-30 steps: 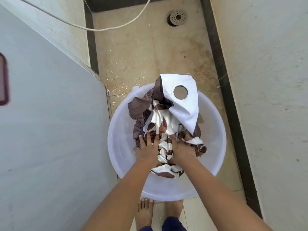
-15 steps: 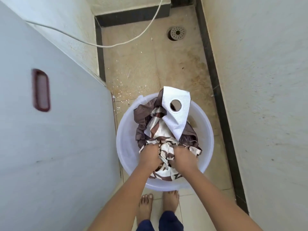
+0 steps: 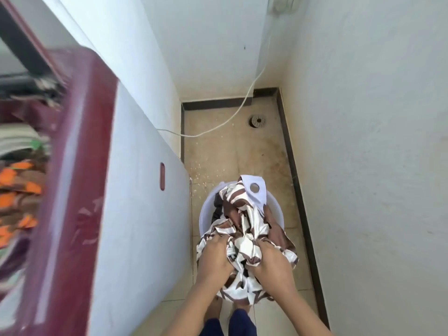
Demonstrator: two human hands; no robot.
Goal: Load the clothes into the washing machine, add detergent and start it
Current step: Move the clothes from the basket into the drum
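Narrow and tiled, the floor (image 3: 232, 151) runs between pale walls, with a round drain (image 3: 257, 121) at the far end and a white cable (image 3: 232, 115) hanging down to it. Far to the left of the grip stands the washing machine (image 3: 135, 226), white at the side and maroon on top; its opening (image 3: 21, 166) shows blurred clothes in orange and brown that are already inside. Near the grip, the left hand (image 3: 214, 257) has its fingers curled tightly into the brown-and-white striped cloth (image 3: 244, 241). Just to the right, the right hand (image 3: 272, 261) holds the same bundle in the same way, so the cloth is gathered between both hands. I judge that two hands are used because the fabric is large and loose and would trail otherwise. Beyond the grip, the far end of the cloth, a white part with a round hole (image 3: 254, 188), hangs over the white plastic tub (image 3: 206, 212) on the floor. The bundle must next go left, up to the opening.
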